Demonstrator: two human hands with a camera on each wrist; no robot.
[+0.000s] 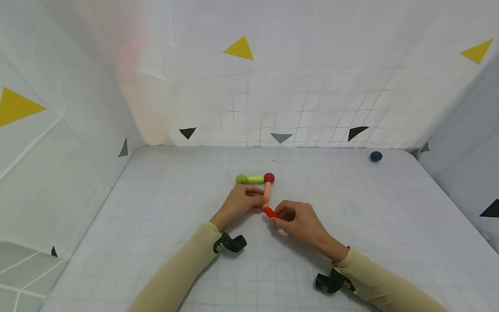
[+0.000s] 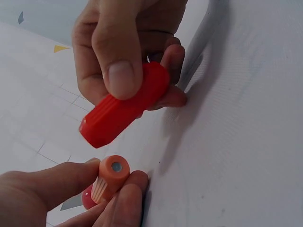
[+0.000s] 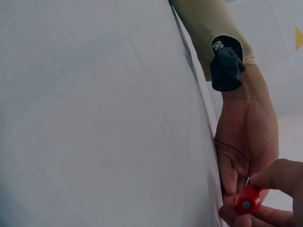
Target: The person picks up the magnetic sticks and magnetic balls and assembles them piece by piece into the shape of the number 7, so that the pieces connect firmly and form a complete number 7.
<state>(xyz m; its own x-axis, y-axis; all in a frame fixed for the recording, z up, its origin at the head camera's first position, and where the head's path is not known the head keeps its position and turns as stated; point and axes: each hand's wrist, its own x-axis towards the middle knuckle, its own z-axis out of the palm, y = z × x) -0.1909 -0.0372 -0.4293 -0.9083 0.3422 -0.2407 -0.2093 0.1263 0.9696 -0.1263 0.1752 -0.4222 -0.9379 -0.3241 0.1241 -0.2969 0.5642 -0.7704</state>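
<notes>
My left hand [image 1: 242, 201] pinches an orange magnetic building rod [image 1: 267, 190] between thumb and fingers. The rod's far end meets a dark red ball [image 1: 269, 178], and from that ball a lime green rod [image 1: 255, 179] runs left to a green ball [image 1: 241, 179]. With thumb and fingers my right hand [image 1: 304, 221] grips a bright red rod [image 2: 111, 118], tilted close to the orange rod's near end. A small gap separates the two rods in the left wrist view. Grey metal discs show in the end of the orange rod and in the red rod's tip [image 3: 250, 199].
A dark blue ball [image 1: 376, 156] lies at the back right of the white grid-lined table [image 1: 187, 182]. White sheet walls [image 1: 312, 69] with yellow, black and grey triangles enclose the back and both sides. Dark wrist cameras [image 1: 234, 243] sit on both sleeves.
</notes>
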